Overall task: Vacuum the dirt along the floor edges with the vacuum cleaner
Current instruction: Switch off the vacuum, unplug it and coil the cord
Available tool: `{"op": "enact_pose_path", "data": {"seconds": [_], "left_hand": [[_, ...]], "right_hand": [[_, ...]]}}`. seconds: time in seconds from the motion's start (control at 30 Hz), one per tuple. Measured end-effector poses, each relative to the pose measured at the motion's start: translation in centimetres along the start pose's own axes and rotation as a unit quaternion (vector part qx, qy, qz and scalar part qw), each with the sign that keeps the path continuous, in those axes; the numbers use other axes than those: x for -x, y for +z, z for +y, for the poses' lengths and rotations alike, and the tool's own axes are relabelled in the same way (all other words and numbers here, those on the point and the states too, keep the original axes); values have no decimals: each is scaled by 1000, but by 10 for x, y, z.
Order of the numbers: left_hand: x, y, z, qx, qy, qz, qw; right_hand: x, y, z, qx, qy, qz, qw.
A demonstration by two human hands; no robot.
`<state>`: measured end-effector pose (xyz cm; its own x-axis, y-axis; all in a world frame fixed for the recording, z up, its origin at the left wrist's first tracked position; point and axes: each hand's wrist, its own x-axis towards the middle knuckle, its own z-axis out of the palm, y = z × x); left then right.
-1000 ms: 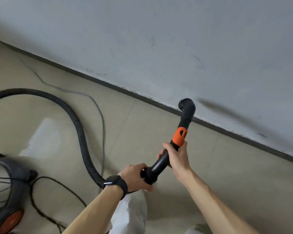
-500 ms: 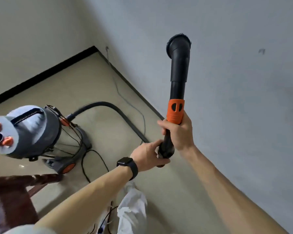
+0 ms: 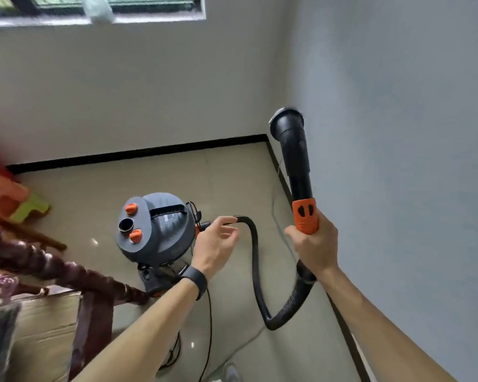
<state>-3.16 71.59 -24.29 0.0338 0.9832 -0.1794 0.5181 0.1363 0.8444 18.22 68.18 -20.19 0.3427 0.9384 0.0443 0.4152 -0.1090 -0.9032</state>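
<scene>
My right hand (image 3: 313,248) grips the black vacuum wand (image 3: 297,158) just below its orange collar (image 3: 305,216). The wand points upward, its round nozzle (image 3: 286,119) lifted off the floor beside the grey right wall. From under that hand the black ribbed hose (image 3: 260,285) loops down and back up to the grey canister vacuum (image 3: 156,227), which stands on the beige tiled floor (image 3: 232,175). My left hand (image 3: 214,244), a dark watch on its wrist, hovers with relaxed fingers between the canister and the hose, holding nothing.
A black skirting strip (image 3: 138,154) runs along the back wall and down the right wall's base. A dark wooden chair (image 3: 53,268) with a cushion fills the lower left. Orange and green plastic stools (image 3: 11,199) sit at the far left. A thin power cord (image 3: 209,326) trails on the floor.
My left hand has let go of the wand and moved left toward the canister. The view has swung up and left, and the wand has tilted further from the skirting.
</scene>
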Motion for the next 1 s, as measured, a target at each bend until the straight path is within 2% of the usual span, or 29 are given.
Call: {"op": "enact_pose_path", "data": {"seconds": [0.13, 0.27, 0.47, 0.63, 0.9, 1.0], "left_hand": [[-43, -64, -35, 27, -66, 90, 993], [-71, -105, -73, 16, -142, 133, 981], [-123, -133, -124, 23, -272, 211, 939], [-160, -139, -171, 7, -360, 230, 904], [-238, -144, -260, -67, -389, 225, 891], [-267, -146, -302, -75, -386, 220, 893]], "right_hand": [[-39, 58, -13, -1, 8, -63, 998], [-90, 124, -25, 22, 4, -132, 991], [-179, 226, -15, 33, 12, -187, 982], [-229, 298, 6, 53, 44, -243, 968], [-252, 392, 49, 102, 28, -329, 938], [-246, 425, 63, 102, 43, -329, 938]]}}
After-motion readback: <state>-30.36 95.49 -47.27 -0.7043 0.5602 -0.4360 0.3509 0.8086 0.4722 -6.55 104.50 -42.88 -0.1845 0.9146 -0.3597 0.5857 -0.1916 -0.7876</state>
